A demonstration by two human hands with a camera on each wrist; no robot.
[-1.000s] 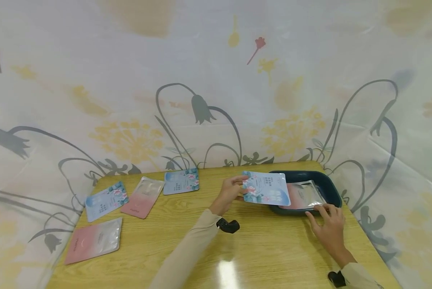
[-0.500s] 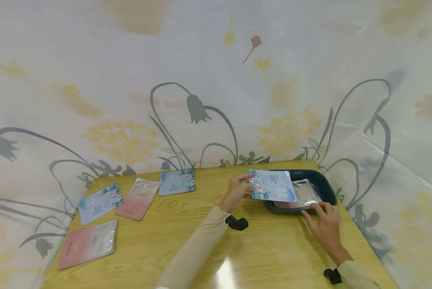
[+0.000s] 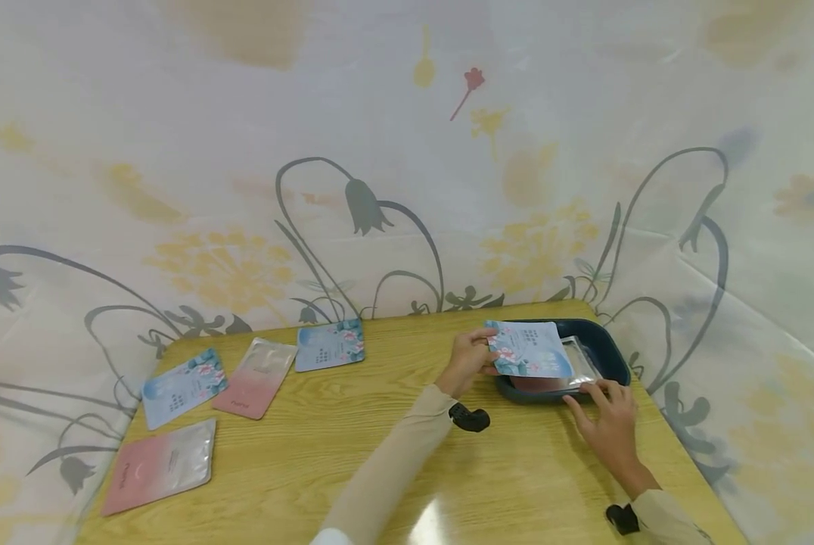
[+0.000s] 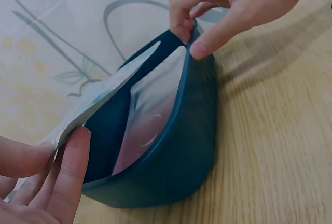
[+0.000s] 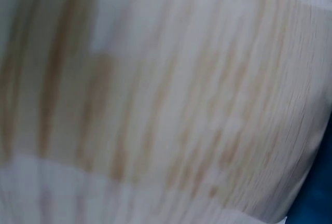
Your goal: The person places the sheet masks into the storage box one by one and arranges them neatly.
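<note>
The left hand point(image 3: 467, 363) pinches a blue packet point(image 3: 532, 351), now shifted toward three o'clock, covering more bin point(image 3: 607, 353); the right hand point(image 3: 610, 428) grips its five-o'clock rim.

The left hand point(image 3: 467, 359) and the right hand point(image 3: 613, 424) are both bare. Back from the left fingers, past the wrist, there is a long left sleeve point(image 3: 393, 458). It is a light sandy colour, plain, with soft wrinkles near its end. Much farther back from those fingers is a small white patch point(image 3: 330, 537). The right sleeve point(image 3: 664, 518) is the same sandy colour. Behind each set of fingers, by the sleeve's end, sits a chunky black thing: a left wrist piece point(image 3: 471, 418), bent with a round tip, and a right wrist piece point(image 3: 622, 519).
</note>
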